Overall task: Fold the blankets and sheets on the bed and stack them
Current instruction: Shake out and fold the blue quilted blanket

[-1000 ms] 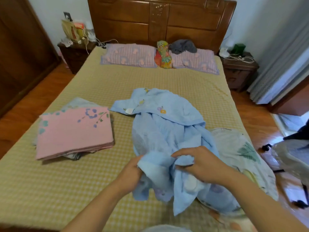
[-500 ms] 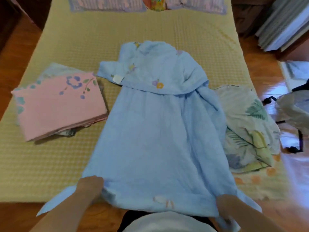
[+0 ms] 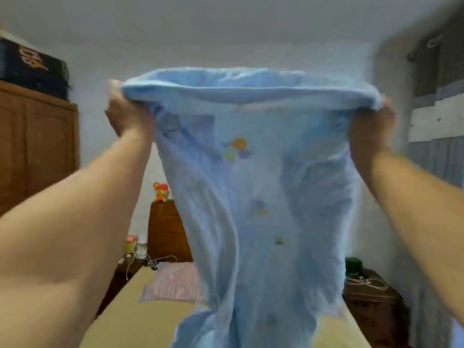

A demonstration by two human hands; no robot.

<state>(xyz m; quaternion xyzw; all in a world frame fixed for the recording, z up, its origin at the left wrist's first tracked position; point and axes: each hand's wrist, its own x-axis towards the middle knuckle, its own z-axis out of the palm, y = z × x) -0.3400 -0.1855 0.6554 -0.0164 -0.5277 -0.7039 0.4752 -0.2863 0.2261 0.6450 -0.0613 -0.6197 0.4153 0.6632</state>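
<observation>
The left hand (image 3: 128,114) and right hand (image 3: 369,126) each grip an upper corner of the blue blanket (image 3: 251,192), raised high and hanging over the bed (image 3: 140,320) (frame blurred). Step judged: shaking out before folding. Next move calls for bringing the held corners together evenly.

A wooden wardrobe (image 3: 37,146) stands left; a red toy (image 3: 160,191) tops the headboard (image 3: 165,232).

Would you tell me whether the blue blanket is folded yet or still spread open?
Spread, not folded: the blanket hangs full length from its top edge, gripped by the left hand and right hand.
</observation>
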